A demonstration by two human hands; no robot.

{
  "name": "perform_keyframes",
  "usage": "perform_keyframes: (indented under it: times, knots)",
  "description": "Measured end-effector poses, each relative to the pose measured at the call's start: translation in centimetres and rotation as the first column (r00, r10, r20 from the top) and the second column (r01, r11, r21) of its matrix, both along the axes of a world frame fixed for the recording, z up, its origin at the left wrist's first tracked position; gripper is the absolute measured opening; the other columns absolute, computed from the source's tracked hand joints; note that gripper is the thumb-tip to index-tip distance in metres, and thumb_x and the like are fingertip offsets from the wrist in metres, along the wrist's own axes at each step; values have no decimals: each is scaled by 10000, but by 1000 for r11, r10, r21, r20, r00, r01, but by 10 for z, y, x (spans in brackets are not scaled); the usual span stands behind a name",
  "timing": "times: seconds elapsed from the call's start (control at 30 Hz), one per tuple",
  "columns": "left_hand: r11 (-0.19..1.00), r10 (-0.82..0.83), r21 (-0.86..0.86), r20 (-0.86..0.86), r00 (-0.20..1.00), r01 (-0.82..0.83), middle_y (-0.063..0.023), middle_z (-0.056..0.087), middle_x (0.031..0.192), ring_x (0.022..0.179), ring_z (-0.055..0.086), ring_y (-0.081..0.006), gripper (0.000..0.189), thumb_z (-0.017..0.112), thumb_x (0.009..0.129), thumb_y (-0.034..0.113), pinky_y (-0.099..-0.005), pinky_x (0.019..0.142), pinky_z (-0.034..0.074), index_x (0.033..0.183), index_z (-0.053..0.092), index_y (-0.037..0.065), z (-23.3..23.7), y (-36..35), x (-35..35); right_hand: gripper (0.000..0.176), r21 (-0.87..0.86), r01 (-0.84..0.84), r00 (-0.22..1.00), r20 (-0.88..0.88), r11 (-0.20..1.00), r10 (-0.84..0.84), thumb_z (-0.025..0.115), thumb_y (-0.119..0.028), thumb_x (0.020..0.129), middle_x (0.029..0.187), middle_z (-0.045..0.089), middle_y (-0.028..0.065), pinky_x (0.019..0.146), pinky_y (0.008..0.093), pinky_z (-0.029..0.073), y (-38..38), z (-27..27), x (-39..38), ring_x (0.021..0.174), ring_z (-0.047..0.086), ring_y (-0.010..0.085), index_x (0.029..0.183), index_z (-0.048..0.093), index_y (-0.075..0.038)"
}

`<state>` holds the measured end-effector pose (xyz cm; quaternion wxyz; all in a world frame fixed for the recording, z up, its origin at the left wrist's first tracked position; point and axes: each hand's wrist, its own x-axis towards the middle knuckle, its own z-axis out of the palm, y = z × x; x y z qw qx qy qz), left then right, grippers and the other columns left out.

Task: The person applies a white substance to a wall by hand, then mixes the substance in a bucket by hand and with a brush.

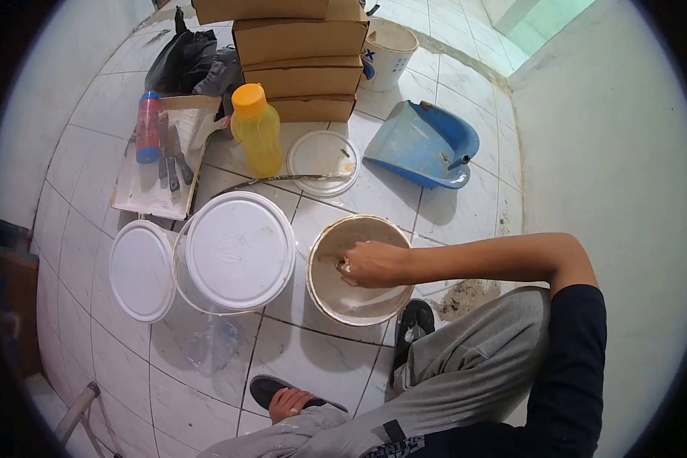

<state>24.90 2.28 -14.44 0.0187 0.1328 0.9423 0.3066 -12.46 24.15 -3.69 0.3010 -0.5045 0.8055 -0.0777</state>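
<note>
A blue "X" could be read on the white tub [391, 57] behind the cardboard boxes [301, 80]; the pale lettering on the dark shirt [466, 441] was illegible. The right hand [372, 265], its fingers curled and smeared white, reached into the open bucket [318, 299], whose rim surrounded it; whether it pinched anything could not be told.

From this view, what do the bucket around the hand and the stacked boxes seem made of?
The bucket is probably plastic, dull and smeared inside, judging by its thin round rim. The stacked boxes look like cardboard: matte, brown, with straight folded edges.
</note>
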Motion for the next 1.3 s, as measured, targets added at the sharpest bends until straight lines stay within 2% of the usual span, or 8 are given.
perform_keyframes:
  times: [0.27, 0.37, 0.57, 0.67, 0.87, 0.97, 1.17, 1.3]
  knots:
    - [1000, 5, 6, 5, 1000, -5, 4, 684, 932, 928, 636, -188, 281, 623, 681, 239, -372, 897, 439, 939, 694, 152, -4, -2, 4, 252, -36, -136, 966, 218, 990, 140, 606, -245, 858, 864, 634, 176, 752, 449, 517, 7, 29, -4, 790, 627, 375, 828, 630, 5]
    - [1000, 3, 9, 3, 1000, -3, 4, 684, 931, 927, 636, -186, 281, 622, 680, 238, -370, 897, 439, 938, 694, 154, -3, -2, 6, 235, -143, -80, 986, 135, 986, 99, 606, -209, 818, 777, 644, 205, 708, 466, 525, 8, 10, 16, 740, 642, 398, 790, 659, 18]
    - [1000, 6, 2, 2, 1000, -6, 6, 684, 928, 926, 635, -183, 282, 619, 677, 236, -368, 896, 439, 937, 695, 157, -2, -2, 8, 230, -12, -42, 999, -24, 999, 41, 598, -183, 827, 730, 616, 179, 644, 467, 525, 3, 12, -11, 714, 632, 380, 738, 611, 29]
    - [1000, 10, -2, 2, 1000, -10, 7, 685, 926, 926, 635, -181, 282, 618, 676, 236, -367, 896, 439, 936, 696, 159, -3, -3, 8, 224, 40, -80, 996, -22, 996, 81, 603, -181, 821, 729, 612, 189, 615, 467, 515, 11, 14, -10, 681, 626, 378, 731, 608, 24]
    - [1000, 6, -4, 7, 1000, -6, 8, 685, 924, 925, 635, -177, 283, 615, 673, 234, -364, 896, 439, 934, 697, 162, -4, -1, 6, 173, -141, 32, 996, -76, 990, -43, 605, -146, 788, 716, 607, 198, 577, 472, 500, 2, 4, -7, 646, 614, 382, 725, 613, 14]
    - [1000, -1, -2, 4, 1000, 1, 9, 685, 922, 925, 634, -176, 283, 613, 672, 233, -363, 896, 439, 933, 697, 164, -5, -2, 9, 165, -15, 3, 998, -57, 1000, -4, 619, -128, 750, 676, 618, 232, 618, 477, 516, 2, 12, -21, 689, 643, 395, 709, 637, 31]
    - [1000, 10, 6, 2, 1000, -10, 10, 685, 919, 924, 634, -172, 284, 611, 669, 232, -361, 895, 439, 932, 698, 167, -7, -3, 16, 163, -118, 22, 997, 71, 993, -14, 633, -122, 732, 689, 622, 226, 612, 466, 517, 2, 13, 8, 668, 633, 400, 697, 629, 38]
    - [1000, 5, -18, -19, 1000, -5, 25, 678, 942, 929, 616, -148, 305, 589, 678, 266, -332, 891, 411, 943, 690, 154, -8, -2, 19, 211, -47, 34, 997, -74, 998, -38, 644, -189, 781, 679, 617, 198, 601, 467, 510, 6, 12, -21, 643, 618, 385, 743, 633, 19]
